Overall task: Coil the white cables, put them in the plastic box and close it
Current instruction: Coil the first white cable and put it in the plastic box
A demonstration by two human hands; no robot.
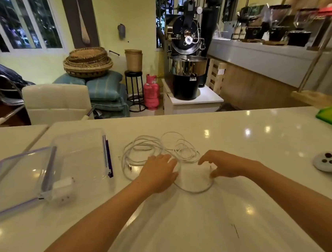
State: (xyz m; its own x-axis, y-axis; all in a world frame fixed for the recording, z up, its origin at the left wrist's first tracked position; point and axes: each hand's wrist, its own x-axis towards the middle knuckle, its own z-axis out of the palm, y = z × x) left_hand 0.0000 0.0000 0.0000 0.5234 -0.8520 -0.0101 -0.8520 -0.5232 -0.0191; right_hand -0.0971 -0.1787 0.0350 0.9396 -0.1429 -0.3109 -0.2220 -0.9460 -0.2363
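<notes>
Several white cables (151, 146) lie in loose loops on the white counter (227, 132), with one loop (193, 191) curving toward me. My left hand (158, 173) rests flat on the near part of the tangle, fingers straight. My right hand (224, 163) is arched over the cable loop, its thumb and fingertips curled down onto the cable. A clear plastic box (80, 154) with a purple latch stands open to the left. Its clear lid (16, 180) lies nearer me, beside a white charger block (62, 184).
A white round object (325, 161) with dark spots sits at the counter's right edge, and a green item (331, 116) lies at the far right. Beyond the counter stand a white chair (56, 102), a pink gas cylinder (151, 92) and a black roasting machine (186, 69).
</notes>
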